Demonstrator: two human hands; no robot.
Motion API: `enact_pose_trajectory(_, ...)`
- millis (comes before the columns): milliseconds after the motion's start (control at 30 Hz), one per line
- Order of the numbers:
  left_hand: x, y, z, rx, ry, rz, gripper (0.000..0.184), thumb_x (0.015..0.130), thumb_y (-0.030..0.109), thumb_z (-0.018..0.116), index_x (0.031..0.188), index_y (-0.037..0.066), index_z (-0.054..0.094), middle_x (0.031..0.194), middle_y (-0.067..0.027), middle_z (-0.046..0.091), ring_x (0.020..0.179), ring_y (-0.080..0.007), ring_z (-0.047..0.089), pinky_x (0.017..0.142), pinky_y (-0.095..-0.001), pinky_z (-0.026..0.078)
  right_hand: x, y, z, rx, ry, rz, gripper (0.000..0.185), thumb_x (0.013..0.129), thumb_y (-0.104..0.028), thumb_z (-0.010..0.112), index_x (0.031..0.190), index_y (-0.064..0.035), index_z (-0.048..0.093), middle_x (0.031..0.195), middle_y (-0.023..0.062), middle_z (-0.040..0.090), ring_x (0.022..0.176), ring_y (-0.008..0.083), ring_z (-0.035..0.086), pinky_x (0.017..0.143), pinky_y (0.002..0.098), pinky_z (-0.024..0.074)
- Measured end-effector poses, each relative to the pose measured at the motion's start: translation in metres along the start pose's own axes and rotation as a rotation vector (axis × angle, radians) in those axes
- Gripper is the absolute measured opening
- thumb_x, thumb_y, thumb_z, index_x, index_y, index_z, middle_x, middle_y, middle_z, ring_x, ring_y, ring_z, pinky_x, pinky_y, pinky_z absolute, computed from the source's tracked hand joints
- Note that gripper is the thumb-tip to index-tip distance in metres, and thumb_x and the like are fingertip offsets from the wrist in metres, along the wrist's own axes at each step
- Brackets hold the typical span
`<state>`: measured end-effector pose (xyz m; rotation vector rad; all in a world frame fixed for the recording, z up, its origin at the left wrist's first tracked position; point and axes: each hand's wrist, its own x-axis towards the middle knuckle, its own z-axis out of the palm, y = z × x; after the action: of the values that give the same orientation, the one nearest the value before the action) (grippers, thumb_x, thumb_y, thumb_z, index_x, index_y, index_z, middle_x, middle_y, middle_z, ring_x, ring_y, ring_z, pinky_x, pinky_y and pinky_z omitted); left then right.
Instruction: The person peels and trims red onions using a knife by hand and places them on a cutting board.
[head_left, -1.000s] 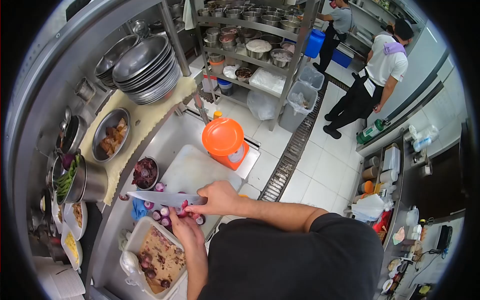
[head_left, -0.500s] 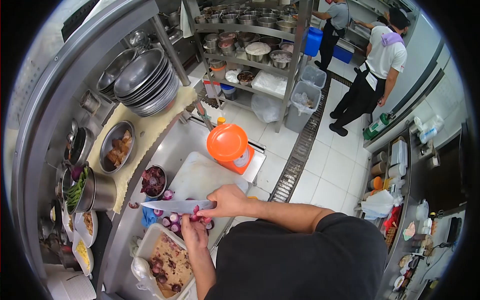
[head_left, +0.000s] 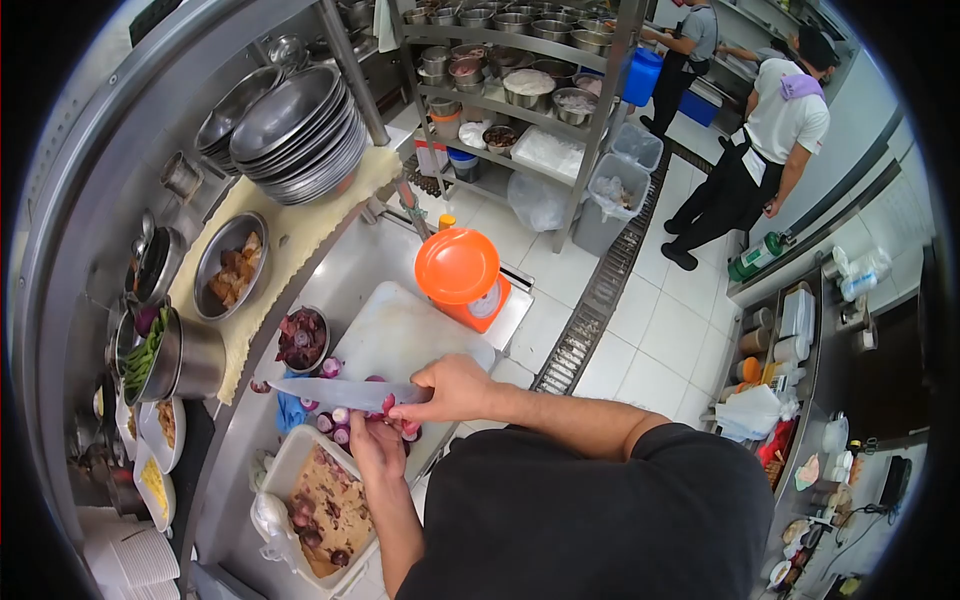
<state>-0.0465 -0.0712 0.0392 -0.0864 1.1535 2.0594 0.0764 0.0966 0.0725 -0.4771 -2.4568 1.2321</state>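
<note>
My right hand (head_left: 452,390) is wrapped round the handle of a large kitchen knife (head_left: 335,392), whose blade points left. Just below the blade, my left hand (head_left: 378,450) pinches a red onion (head_left: 388,404), partly hidden by the fingers. The right thumb reaches to the onion beside the knife. Several peeled red onions (head_left: 341,415) lie around the near left corner of the white cutting board (head_left: 395,325). A metal bowl of dark onion skins (head_left: 302,338) stands left of the board. Nearest me is a plastic tub (head_left: 352,560) holding unpeeled red onions (head_left: 308,520) and loose skins.
An orange kitchen scale (head_left: 457,266) stands beyond the board. A blue cloth (head_left: 291,410) lies by the onions. Stacked metal bowls (head_left: 290,130) and a bowl of meat (head_left: 235,270) sit on the left shelf. Two people (head_left: 765,140) stand farther back, near a metal rack (head_left: 500,100).
The knife and both hands have shifted slightly left in view, and the blade now tilts a little differently. The right thumb has come closer to the onion. The camera view has moved slightly.
</note>
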Motion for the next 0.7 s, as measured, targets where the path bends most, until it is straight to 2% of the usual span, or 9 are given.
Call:
enact_pose_trajectory(100,0.003,0.004,0.001,-0.032,0.006,-0.01,0.036,0.112,0.033,0.055,0.135,0.006,0.06,0.117,-0.0076,0.073,0.097,-0.0235,0.071,0.086,-0.0376,0.056,0.0,0.003,-0.002,0.021,-0.001,0.007,0.076,0.083,-0.066,0.083,0.058,-0.0026,0.049,0.057,0.0188,0.05,0.05,0.0356,0.052,0.051,0.0447,0.0396)
enact_pose_trajectory(233,0.012,0.005,-0.021,-0.116,0.027,0.003,0.026,0.108,0.035,0.062,0.116,0.01,0.067,0.105,-0.0052,0.074,0.088,-0.0198,0.069,0.079,-0.0348,0.054,0.0,0.013,-0.006,-0.012,-0.016,0.076,0.073,0.084,-0.063,0.084,0.058,-0.0037,0.051,0.056,0.016,0.053,0.048,0.0288,0.055,0.052,0.0421,0.0422)
enact_pose_trajectory(267,0.014,0.004,-0.025,-0.091,0.055,0.043,0.025,0.106,0.037,0.066,0.109,0.012,0.067,0.098,-0.0033,0.073,0.084,-0.0177,0.066,0.077,-0.0337,0.052,0.001,0.022,-0.001,0.017,-0.038,0.158,0.076,0.082,-0.078,0.075,0.063,-0.0046,0.064,0.061,0.0176,0.061,0.058,0.0374,0.063,0.056,0.0459,0.0469)
enact_pose_trajectory(367,0.013,0.007,-0.032,-0.105,0.115,0.072,0.026,0.106,0.037,0.066,0.111,0.012,0.067,0.097,-0.0022,0.072,0.084,-0.0172,0.063,0.079,-0.0335,0.051,0.002,0.043,0.008,-0.051,-0.094,0.341,0.072,0.081,-0.081,0.073,0.073,-0.0094,0.079,0.066,0.0144,0.07,0.065,0.0351,0.071,0.061,0.0436,0.0533)
enact_pose_trajectory(400,0.013,0.007,-0.034,-0.095,0.147,0.079,0.026,0.106,0.037,0.066,0.112,0.012,0.067,0.098,-0.0018,0.071,0.086,-0.0167,0.061,0.08,-0.0333,0.051,0.004,0.051,0.007,-0.094,-0.197,0.415,0.073,0.081,-0.085,0.069,0.089,-0.0136,0.086,0.075,0.0114,0.077,0.075,0.0331,0.077,0.068,0.0428,0.0584)
enact_pose_trajectory(500,0.01,0.008,-0.036,-0.091,0.153,0.091,0.027,0.106,0.037,0.065,0.114,0.011,0.067,0.101,-0.0016,0.071,0.086,-0.0168,0.061,0.083,-0.0335,0.051,0.003,0.089,0.029,-0.281,-0.209,0.483,0.078,0.082,-0.086,0.066,0.096,-0.0116,0.085,0.082,0.013,0.078,0.08,0.0344,0.077,0.072,0.0439,0.0594)
enact_pose_trajectory(533,0.008,0.009,-0.036,-0.102,0.144,0.087,0.027,0.106,0.036,0.067,0.116,0.011,0.066,0.102,-0.002,0.071,0.088,-0.017,0.062,0.084,-0.034,0.051,0.002,0.097,0.034,-0.339,-0.214,0.486,0.082,0.085,-0.086,0.061,0.1,-0.0085,0.083,0.089,0.0159,0.079,0.088,0.0372,0.077,0.079,0.0467,0.0601)
enact_pose_trajectory(633,0.009,0.006,-0.042,-0.105,0.167,0.096,0.025,0.106,0.033,0.068,0.118,0.012,0.066,0.103,-0.0027,0.071,0.091,-0.0183,0.062,0.086,-0.0356,0.051,0.003,0.117,0.048,-0.313,-0.174,0.508,0.081,0.09,-0.082,0.056,0.099,-0.0059,0.082,0.093,0.0197,0.079,0.094,0.04,0.077,0.083,0.0489,0.0598)
enact_pose_trajectory(700,0.008,0.003,-0.042,-0.117,0.178,0.096,0.026,0.105,0.031,0.069,0.124,0.014,0.064,0.11,-0.0034,0.071,0.094,-0.0217,0.063,0.088,-0.0398,0.051,0.003,0.131,0.061,-0.314,-0.1,0.5,0.069,0.101,-0.065,0.047,0.097,-0.0047,0.081,0.096,0.0217,0.078,0.099,0.0427,0.076,0.089,0.0527,0.0586)
